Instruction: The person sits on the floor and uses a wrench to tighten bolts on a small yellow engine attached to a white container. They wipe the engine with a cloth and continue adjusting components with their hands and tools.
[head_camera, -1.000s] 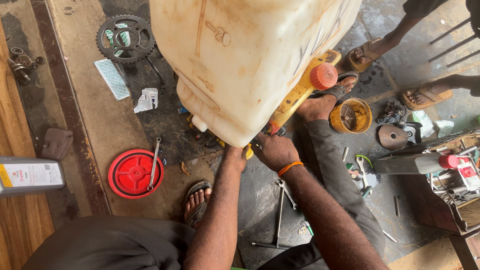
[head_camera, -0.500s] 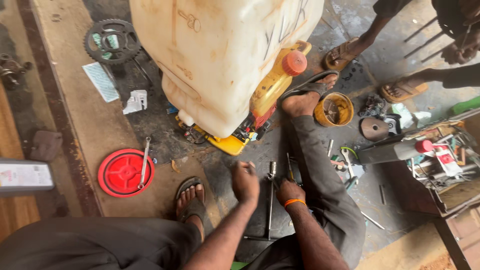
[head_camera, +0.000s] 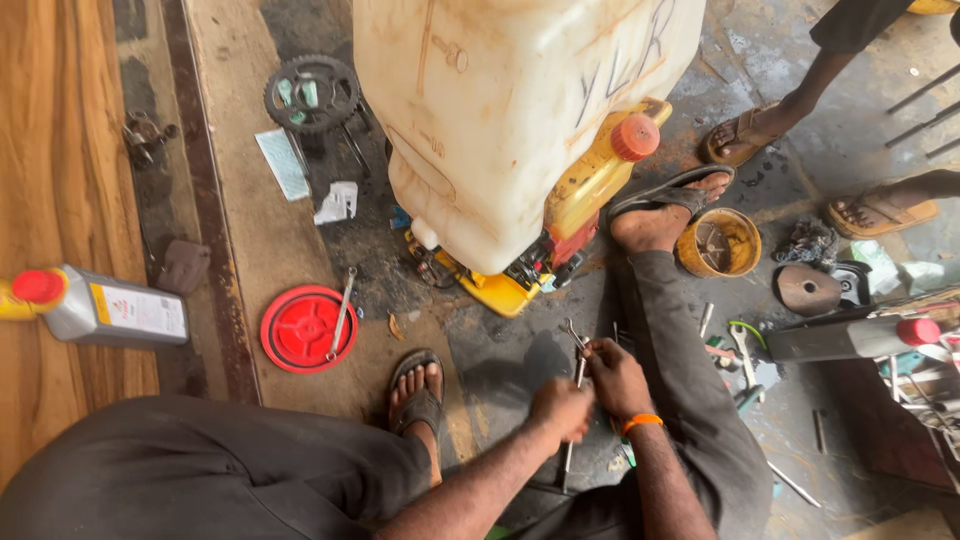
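My left hand (head_camera: 560, 408) is closed round the shaft of a long metal wrench (head_camera: 577, 352) that stands over the dark floor between my legs. My right hand (head_camera: 617, 375), with an orange band on the wrist, grips the same wrench nearer its upper end. The wrench's lower end pokes out below my left hand. Just beyond the hands stands a large dirty white tank (head_camera: 520, 110) on a yellow engine base (head_camera: 500, 292), with a red cap (head_camera: 635, 137) on its yellow side. My right foot in a sandal (head_camera: 660, 205) rests beside the base.
A red round lid (head_camera: 300, 335) with a spanner (head_camera: 342, 308) across it lies at the left. Farther off are a toothed sprocket (head_camera: 312, 92), a grey oil bottle (head_camera: 115, 312), a yellow bowl (head_camera: 718, 243) and loose tools. Another person's sandalled feet (head_camera: 745, 135) stand at the upper right.
Both hands came down from the machine's yellow base to the floor tools and took hold of the wrench. The view shifted, so the tank sits higher and more to the right.
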